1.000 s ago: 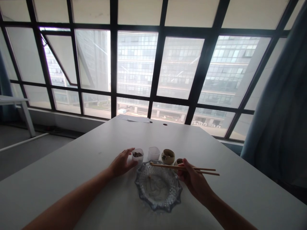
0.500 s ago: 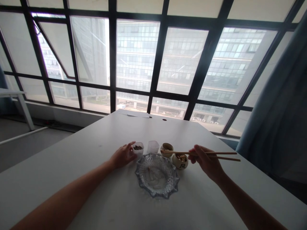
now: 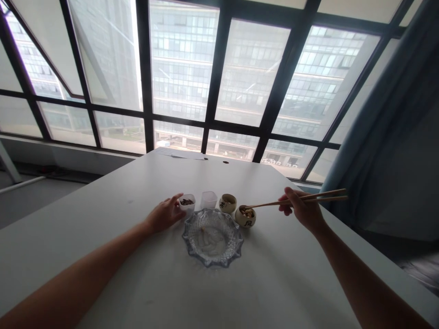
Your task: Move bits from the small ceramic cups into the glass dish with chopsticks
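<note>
My left hand (image 3: pixel 165 214) rests on the table with its fingers and thumb around the left side of a small white plastic cup (image 3: pixel 187 208), which holds dark, seed-like pieces. In my right hand (image 3: pixel 303 208) is a pair of wooden chopsticks (image 3: pixel 270 204). Their tips reach the mouth of a small ceramic bowl (image 3: pixel 245 222) containing pale brown, peanut-like pieces. Beside it stands a second ceramic bowl (image 3: pixel 227 204) with dark lettering. Between that bowl and the cup is a clear plastic cup (image 3: pixel 209 200). A scalloped glass dish (image 3: pixel 212 261) lies in front of them.
Everything stands on a long white table (image 3: pixel 164 292). Papers (image 3: pixel 181 154) lie at its far end, near two dark round holes. Beyond are tall framed windows, and a blue curtain (image 3: pixel 373 137) hangs at the right.
The chopstick tips have moved from over the lettered bowl beside the clear cup to the peanut-like pieces in the right bowl. The view has shifted; my left hand remains at the white cup.
</note>
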The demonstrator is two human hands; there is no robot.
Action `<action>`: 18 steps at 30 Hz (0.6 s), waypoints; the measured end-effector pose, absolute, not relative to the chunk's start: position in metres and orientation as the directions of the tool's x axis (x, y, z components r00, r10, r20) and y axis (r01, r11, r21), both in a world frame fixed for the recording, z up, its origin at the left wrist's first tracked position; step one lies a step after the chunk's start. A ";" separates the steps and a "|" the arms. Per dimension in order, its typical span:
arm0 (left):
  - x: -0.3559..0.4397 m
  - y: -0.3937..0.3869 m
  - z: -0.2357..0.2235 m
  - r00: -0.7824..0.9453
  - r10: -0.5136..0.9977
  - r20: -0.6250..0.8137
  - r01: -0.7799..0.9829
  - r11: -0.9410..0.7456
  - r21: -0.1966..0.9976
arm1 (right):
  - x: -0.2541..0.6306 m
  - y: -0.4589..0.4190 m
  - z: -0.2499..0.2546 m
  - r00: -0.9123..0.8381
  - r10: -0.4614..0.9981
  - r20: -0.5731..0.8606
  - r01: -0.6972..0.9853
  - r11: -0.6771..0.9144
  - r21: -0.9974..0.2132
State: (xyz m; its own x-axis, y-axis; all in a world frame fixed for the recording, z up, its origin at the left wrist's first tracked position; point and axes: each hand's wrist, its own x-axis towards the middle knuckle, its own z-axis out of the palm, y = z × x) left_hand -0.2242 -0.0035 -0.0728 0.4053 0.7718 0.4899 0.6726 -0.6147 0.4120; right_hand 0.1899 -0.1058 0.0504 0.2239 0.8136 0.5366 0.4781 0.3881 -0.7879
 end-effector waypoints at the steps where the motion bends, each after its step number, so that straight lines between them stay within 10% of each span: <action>1: -0.224 -0.003 -0.073 0.406 0.772 0.488 0.676 -0.614 0.408 | 0.187 -0.108 0.052 0.185 0.830 0.527 0.489 0.387 -0.781; 10: -0.228 0.005 -0.082 0.424 0.717 0.553 0.666 -0.661 0.347 | 0.154 -0.118 0.045 -0.198 0.890 0.410 0.603 0.441 -0.665; 18: -0.229 0.006 -0.082 0.417 0.735 0.535 0.686 -0.640 0.345 | 0.147 -0.105 0.016 -0.150 0.916 0.371 0.597 0.383 -0.705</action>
State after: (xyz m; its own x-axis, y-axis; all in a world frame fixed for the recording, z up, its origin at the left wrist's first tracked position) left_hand -0.2288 0.0056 -0.0822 0.4166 0.7351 0.5349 0.6863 -0.6402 0.3453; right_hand 0.1467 -0.1052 0.0158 -0.1500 0.9163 0.3713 0.5970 0.3833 -0.7047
